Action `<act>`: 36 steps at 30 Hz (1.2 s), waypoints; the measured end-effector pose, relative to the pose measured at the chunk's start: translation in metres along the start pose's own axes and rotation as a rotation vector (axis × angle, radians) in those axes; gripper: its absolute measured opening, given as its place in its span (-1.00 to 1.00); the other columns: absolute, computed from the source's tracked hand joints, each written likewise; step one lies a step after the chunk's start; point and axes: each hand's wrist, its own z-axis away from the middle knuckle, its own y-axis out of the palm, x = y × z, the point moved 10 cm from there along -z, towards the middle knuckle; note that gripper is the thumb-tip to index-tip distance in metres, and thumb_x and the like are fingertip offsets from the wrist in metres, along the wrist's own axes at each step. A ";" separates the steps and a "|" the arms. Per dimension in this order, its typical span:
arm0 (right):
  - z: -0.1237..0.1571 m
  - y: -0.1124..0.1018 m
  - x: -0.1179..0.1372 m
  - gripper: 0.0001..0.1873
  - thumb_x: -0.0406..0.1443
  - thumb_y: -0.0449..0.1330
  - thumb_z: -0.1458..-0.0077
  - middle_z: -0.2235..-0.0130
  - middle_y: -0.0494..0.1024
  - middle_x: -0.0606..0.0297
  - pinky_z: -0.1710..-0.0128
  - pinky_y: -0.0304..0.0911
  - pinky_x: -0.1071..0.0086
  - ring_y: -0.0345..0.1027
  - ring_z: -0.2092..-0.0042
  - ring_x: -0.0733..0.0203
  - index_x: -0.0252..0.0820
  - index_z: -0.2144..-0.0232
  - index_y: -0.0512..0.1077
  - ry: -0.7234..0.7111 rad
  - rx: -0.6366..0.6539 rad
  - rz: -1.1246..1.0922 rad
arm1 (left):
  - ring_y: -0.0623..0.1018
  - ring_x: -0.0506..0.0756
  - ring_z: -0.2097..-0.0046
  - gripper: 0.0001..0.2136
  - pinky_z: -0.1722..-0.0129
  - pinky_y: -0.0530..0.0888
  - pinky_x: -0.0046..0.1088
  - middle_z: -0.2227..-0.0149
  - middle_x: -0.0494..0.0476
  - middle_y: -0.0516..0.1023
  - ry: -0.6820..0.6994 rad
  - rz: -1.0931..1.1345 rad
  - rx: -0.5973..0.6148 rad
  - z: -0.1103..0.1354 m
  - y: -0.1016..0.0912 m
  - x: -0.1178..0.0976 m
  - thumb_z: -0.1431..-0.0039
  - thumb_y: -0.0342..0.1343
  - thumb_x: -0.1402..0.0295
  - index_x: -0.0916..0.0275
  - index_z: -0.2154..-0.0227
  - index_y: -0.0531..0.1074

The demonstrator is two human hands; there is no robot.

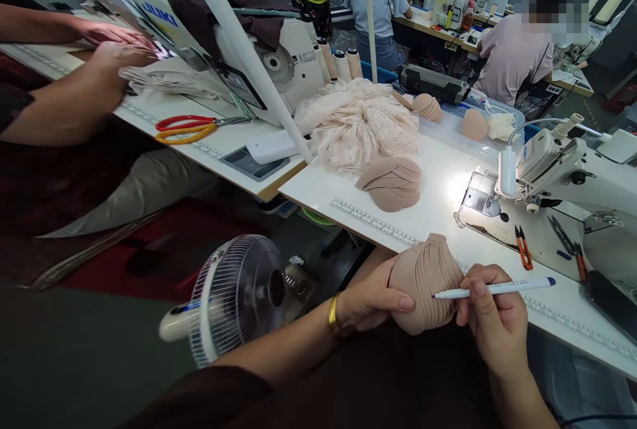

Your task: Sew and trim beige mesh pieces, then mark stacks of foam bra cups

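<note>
My left hand [371,300], a gold bracelet at its wrist, grips a fanned stack of beige bra cups [423,283] with the thumb in front. Between the fingers of my right hand [492,316] is a white marker pen [520,286], held nearly level. Its tip meets or nearly meets the layered edges of the cups, while a dark blue end points right. Farther back on the white table [442,170] lies another stack of beige cups [393,182], just in front of a heap of cream lace [363,121].
A sewing machine [572,164] stands at right, with orange-handled thread snips [523,248] nearby. A clear bin [478,127] holds more cups. At left, a co-worker's hands [119,51] work at another machine; scissors [186,128] lie there. A fan [233,296] stands below.
</note>
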 end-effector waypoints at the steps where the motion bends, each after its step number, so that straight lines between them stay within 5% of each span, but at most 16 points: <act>1: 0.000 0.001 -0.001 -0.80 -0.23 0.13 -0.46 0.54 0.45 0.42 0.45 0.25 0.41 0.32 0.50 0.29 -0.11 0.26 0.44 0.011 0.009 0.023 | 0.66 0.30 0.07 -0.32 0.08 0.56 -0.21 0.06 0.37 0.65 -0.008 -0.001 -0.005 0.000 -0.002 0.001 -0.01 0.45 0.29 0.38 -0.20 0.41; 7: 0.002 0.002 0.002 -0.83 -0.24 0.10 -0.47 0.54 0.44 0.42 0.50 0.18 0.41 0.30 0.53 0.30 -0.12 0.20 0.45 -0.031 0.015 -0.027 | 0.65 0.26 0.02 -0.28 0.01 0.56 -0.23 0.04 0.27 0.66 0.007 0.008 -0.023 0.002 -0.008 0.003 -0.01 0.45 0.30 0.29 -0.25 0.37; 21: 0.004 0.009 0.011 -0.80 -0.26 0.13 -0.46 0.52 0.46 0.39 0.26 0.22 0.27 0.34 0.35 0.20 -0.08 0.26 0.47 -0.099 0.072 0.147 | 0.58 0.29 -0.15 -0.32 -0.05 0.53 -0.32 -0.06 0.19 0.63 0.005 0.027 -0.081 0.003 -0.014 0.006 0.01 0.42 0.36 0.23 -0.22 0.42; 31: 0.006 0.016 0.016 -0.82 -0.28 0.12 -0.45 0.50 0.48 0.40 0.17 0.20 0.24 0.35 0.32 0.19 -0.08 0.26 0.45 -0.147 0.114 0.194 | 0.59 0.25 -0.08 -0.27 -0.03 0.53 -0.31 -0.04 0.23 0.62 -0.001 0.034 -0.085 0.003 -0.013 0.010 0.03 0.44 0.36 0.26 -0.24 0.37; 34: 0.006 0.005 0.009 -0.80 -0.23 0.09 -0.47 0.55 0.43 0.44 0.24 0.20 0.28 0.32 0.40 0.22 -0.09 0.23 0.45 -0.141 0.037 0.081 | 0.58 0.27 -0.11 -0.28 -0.09 0.51 -0.27 -0.06 0.24 0.60 -0.004 -0.030 -0.071 -0.004 -0.010 -0.008 0.04 0.46 0.34 0.27 -0.23 0.39; 36: 0.003 -0.013 -0.003 -0.79 -0.19 0.10 -0.46 0.57 0.39 0.45 0.35 0.17 0.34 0.28 0.48 0.26 -0.10 0.22 0.45 -0.119 -0.093 -0.019 | 0.56 0.31 -0.15 -0.30 -0.09 0.51 -0.21 -0.09 0.28 0.59 0.024 -0.158 -0.067 -0.017 -0.010 -0.038 0.03 0.46 0.30 0.26 -0.21 0.41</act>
